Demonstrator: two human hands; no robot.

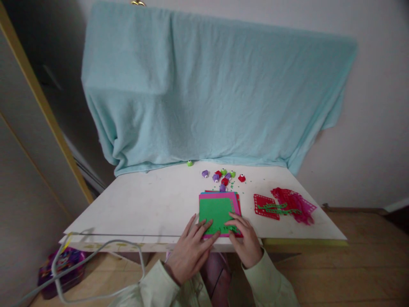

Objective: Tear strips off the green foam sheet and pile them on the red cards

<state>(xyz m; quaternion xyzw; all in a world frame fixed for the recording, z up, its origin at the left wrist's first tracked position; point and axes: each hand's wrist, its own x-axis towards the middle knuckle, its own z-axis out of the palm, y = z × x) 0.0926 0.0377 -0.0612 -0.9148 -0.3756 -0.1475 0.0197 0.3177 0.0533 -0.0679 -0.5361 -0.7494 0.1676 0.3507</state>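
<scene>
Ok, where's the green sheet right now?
In the head view the green sheet lies on top of the pink stack at the table's near edge, under the left hand and right hand.

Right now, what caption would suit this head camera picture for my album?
Left hand and right hand rest on a green sheet atop stacked coloured paper, small punches beyond.

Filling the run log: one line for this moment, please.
left hand: flat on green paper sheet | right hand: fingertips on sheet's near edge | stack: on white table | small coloured punches: behind, untouched
</scene>
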